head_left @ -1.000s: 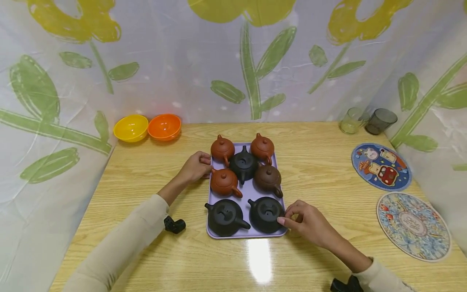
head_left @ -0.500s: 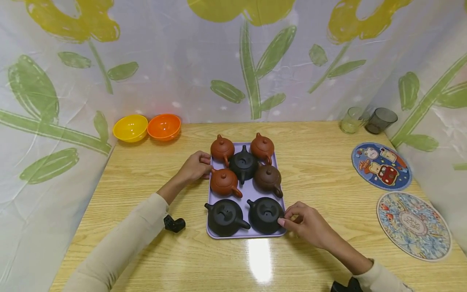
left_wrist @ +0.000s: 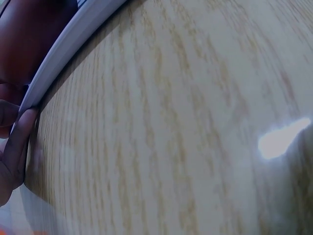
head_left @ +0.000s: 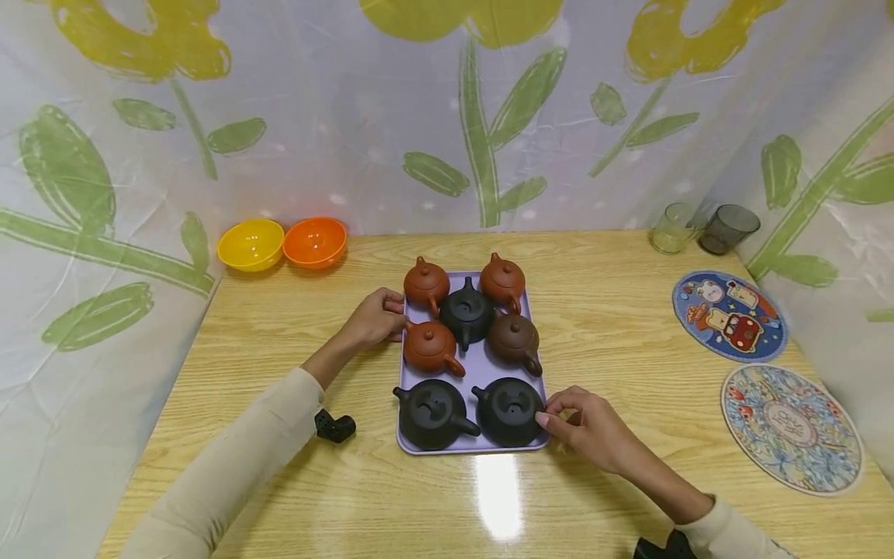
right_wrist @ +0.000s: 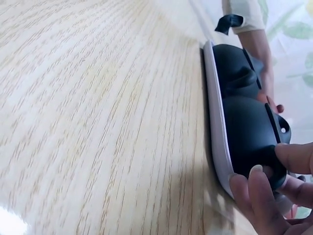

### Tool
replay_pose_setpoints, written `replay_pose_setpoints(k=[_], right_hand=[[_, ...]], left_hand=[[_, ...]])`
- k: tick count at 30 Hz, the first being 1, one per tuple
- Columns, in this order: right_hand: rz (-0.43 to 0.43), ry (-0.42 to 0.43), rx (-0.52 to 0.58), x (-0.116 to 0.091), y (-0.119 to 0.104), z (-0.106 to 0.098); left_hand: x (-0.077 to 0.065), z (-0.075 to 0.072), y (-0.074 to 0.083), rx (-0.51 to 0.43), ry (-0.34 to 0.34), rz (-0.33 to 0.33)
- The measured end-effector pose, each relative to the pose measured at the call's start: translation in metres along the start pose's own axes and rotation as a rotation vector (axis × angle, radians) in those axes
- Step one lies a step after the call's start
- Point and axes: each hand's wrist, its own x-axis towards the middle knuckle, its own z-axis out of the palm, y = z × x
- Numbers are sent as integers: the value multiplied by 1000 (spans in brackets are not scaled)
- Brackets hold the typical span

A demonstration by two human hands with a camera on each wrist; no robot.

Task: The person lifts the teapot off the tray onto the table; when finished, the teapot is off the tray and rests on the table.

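Observation:
A lilac tray (head_left: 477, 371) bears several teapots. My right hand (head_left: 590, 428) pinches the handle of the front-right black teapot (head_left: 508, 411); in the right wrist view the thumb lies on top of that handle (right_wrist: 279, 178). Beside it sits another black teapot (head_left: 427, 415). My left hand (head_left: 377, 320) holds the tray's left rim, a finger against its outside in the left wrist view. Nearest that hand is a reddish-brown teapot (head_left: 427, 349). Behind stand a smaller black teapot (head_left: 465, 312), a dark brown teapot (head_left: 513, 341) and two reddish-brown teapots (head_left: 425, 287).
At the back left are a yellow bowl (head_left: 251, 245) and an orange bowl (head_left: 314, 244). Two glasses (head_left: 728, 230) stand at the back right. Two round patterned mats, one blue (head_left: 729, 316) and one pale (head_left: 792, 429), lie along the right side of the wooden table (head_left: 615, 310).
The front-right black teapot has turned slightly, its spout tip shifting a little left, with my right hand on its handle. My left hand stays at the tray rim.

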Motion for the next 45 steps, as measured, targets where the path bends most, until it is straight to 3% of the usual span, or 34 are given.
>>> replay_pose_setpoints(k=[11, 18, 28, 36, 45], right_hand=[[24, 17, -16, 2, -6, -1], [60, -23, 88, 5, -7, -11], [128, -18, 164, 8, -17, -44], [112, -10, 140, 15, -24, -76], [95, -33, 92, 37, -24, -108]], left_hand=[[-1, -1, -3, 8, 11, -6], [-2, 0, -3, 3, 7, 3], [0, 1, -3, -19, -3, 3], [3, 4, -5, -24, 4, 12], [1, 4, -3, -4, 23, 15]])
